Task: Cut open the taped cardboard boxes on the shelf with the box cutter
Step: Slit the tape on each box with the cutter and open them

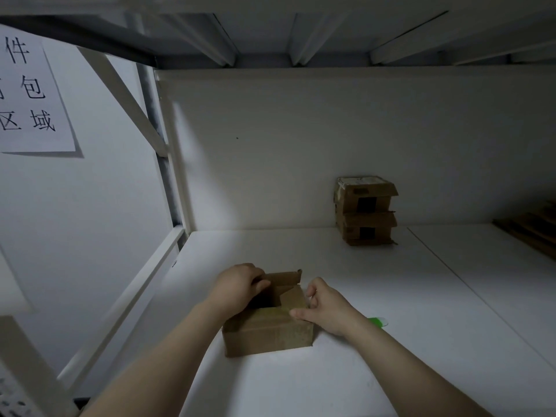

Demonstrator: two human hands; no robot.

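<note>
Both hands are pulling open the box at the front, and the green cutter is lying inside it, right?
Not quite. The head view shows the green cutter lying on the shelf beside the right wrist, not inside the box. The left hand and right hand do grip the box's flaps.

I am logging: cardboard box (267, 332) showing brown; shelf (421, 296) reading white; box cutter (377, 322) showing green; stacked boxes (365, 212) brown with dark patches; sign (30, 94), upper left, white carrying black characters.
</note>
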